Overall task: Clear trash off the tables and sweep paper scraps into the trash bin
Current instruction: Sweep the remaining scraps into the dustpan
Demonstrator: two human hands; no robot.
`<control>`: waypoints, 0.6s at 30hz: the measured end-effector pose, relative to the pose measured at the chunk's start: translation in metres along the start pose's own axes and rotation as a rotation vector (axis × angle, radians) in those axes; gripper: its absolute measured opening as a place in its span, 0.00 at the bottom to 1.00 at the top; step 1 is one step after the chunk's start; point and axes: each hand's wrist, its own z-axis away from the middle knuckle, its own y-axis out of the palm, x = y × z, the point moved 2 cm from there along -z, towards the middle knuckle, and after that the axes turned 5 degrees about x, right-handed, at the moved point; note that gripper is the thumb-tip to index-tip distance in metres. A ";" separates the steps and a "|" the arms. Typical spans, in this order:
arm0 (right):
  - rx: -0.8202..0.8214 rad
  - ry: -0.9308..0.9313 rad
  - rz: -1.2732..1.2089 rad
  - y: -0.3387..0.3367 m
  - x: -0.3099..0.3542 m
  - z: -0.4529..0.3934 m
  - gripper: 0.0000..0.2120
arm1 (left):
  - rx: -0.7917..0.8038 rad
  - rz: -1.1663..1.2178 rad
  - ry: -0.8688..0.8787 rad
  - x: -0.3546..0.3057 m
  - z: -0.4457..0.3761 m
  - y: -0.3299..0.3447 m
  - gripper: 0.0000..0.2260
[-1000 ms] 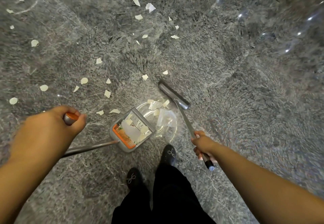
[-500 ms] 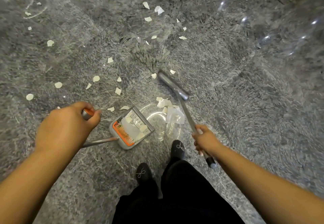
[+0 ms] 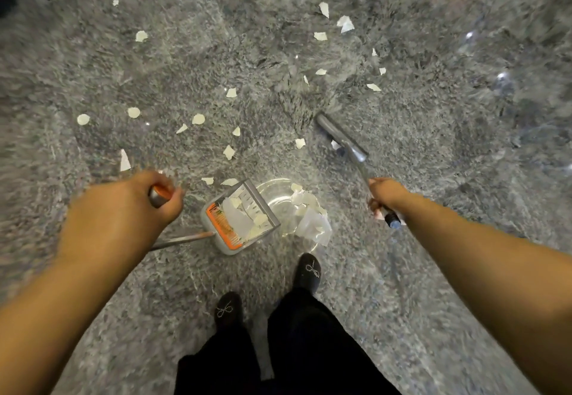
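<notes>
The left hand (image 3: 133,209) is closed around the orange-tipped handle of the dustpan (image 3: 240,224), which sits on the grey floor (image 3: 433,147) at lower centre, just right of that hand, loaded with paper scraps (image 3: 229,151). A small heap of scraps and clear plastic (image 3: 309,215) lies against the pan's right edge. The right hand (image 3: 385,196) grips the broom (image 3: 340,137) shaft; the broom head rests on the floor above and left of that hand. Loose scraps lie scattered across the upper centre and upper left. Compared with half a second ago, the broom head stands farther from the heap, and the hands are wider apart.
</notes>
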 end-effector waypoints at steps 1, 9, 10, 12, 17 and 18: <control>0.019 -0.003 0.062 -0.001 0.005 -0.003 0.07 | 0.005 -0.002 -0.020 -0.001 -0.004 0.001 0.07; 0.152 0.008 0.144 0.009 -0.022 0.006 0.14 | 0.041 -0.035 -0.114 -0.008 -0.019 0.004 0.09; 0.155 0.007 0.193 0.008 -0.031 0.010 0.17 | 0.045 -0.042 -0.113 -0.008 -0.020 0.003 0.10; 0.173 0.021 0.195 0.008 -0.047 0.017 0.17 | 0.049 -0.057 -0.106 -0.008 -0.021 0.003 0.10; 0.219 0.081 0.199 0.020 -0.080 0.055 0.16 | 0.074 -0.069 -0.046 -0.015 -0.022 0.000 0.07; 0.221 0.088 0.207 0.024 -0.087 0.061 0.16 | 0.089 -0.067 -0.050 -0.016 -0.021 0.000 0.08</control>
